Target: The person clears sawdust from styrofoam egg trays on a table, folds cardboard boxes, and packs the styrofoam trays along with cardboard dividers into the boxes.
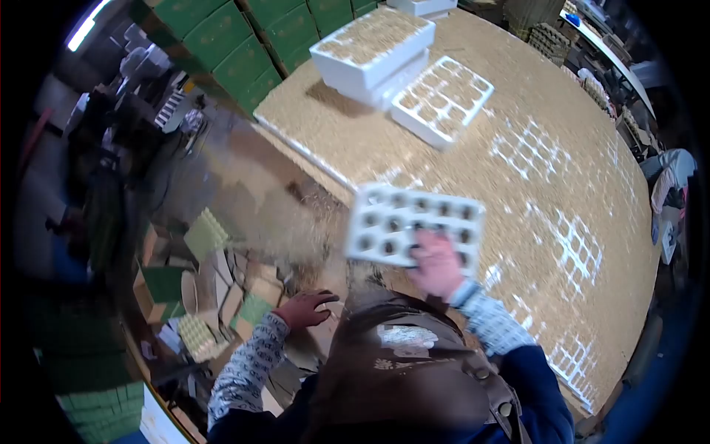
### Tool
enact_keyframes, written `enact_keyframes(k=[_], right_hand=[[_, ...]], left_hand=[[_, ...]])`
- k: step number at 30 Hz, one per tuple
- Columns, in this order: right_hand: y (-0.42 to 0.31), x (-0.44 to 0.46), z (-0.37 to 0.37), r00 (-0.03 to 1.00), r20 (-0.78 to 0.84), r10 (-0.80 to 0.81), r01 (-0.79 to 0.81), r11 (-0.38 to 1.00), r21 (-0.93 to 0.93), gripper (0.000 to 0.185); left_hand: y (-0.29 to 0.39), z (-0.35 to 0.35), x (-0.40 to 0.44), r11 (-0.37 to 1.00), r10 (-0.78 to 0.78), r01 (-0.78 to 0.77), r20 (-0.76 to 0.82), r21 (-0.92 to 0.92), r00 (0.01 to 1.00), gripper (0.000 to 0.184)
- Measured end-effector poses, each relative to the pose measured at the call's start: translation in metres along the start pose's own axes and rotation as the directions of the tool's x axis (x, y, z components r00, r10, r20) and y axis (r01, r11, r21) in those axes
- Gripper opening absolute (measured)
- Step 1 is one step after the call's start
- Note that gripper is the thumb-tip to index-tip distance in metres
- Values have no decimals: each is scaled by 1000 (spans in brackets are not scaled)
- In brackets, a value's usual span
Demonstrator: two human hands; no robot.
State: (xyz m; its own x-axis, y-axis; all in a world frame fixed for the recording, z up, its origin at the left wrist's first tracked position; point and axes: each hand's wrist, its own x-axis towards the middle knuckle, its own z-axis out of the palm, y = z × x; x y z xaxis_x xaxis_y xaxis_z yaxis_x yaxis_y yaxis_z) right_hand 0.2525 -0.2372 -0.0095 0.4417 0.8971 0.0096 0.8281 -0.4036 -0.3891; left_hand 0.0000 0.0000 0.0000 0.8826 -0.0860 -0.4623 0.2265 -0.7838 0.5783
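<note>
A white foam tray point(381, 248) with rows of round holes lies tilted over the near edge of the sawdust-covered table point(458, 174). My right hand point(435, 260) is on its near right part, the fingers bent into or over the holes; motion blurs both. My left hand point(307, 308) is off the table, to the left of my apron, with fingers apart and nothing in it. Farther back on the table stands a white tray point(423, 134) with sawdust in its compartments, beside stacked white foam boxes point(342, 74) topped with sawdust.
Green boxes point(237, 55) are stacked behind the table's far left edge. Cardboard scraps point(229, 288) and egg-tray pieces point(205, 235) fill the floor area at left. White grid marks point(531, 148) show in the sawdust. Cloth items point(674, 174) lie beyond the right edge.
</note>
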Motion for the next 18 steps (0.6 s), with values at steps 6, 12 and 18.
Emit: enact_keyframes(k=[6,12,18], right_hand=[[-38,112,-50,908,-144,392,-413,895,-170,31],[-203,322,6,958,169,-232,245,968,-61,41],[-98,340,-76,981,-173,83,26,836,547,52]], left_hand=[[-138,-152,9,738,-454,371,-8,-564,891,34],[-213,-138,31,946,-47,-155,596,283,802,33],[-208,-259,110,961,158,46,680,-271,716,36]])
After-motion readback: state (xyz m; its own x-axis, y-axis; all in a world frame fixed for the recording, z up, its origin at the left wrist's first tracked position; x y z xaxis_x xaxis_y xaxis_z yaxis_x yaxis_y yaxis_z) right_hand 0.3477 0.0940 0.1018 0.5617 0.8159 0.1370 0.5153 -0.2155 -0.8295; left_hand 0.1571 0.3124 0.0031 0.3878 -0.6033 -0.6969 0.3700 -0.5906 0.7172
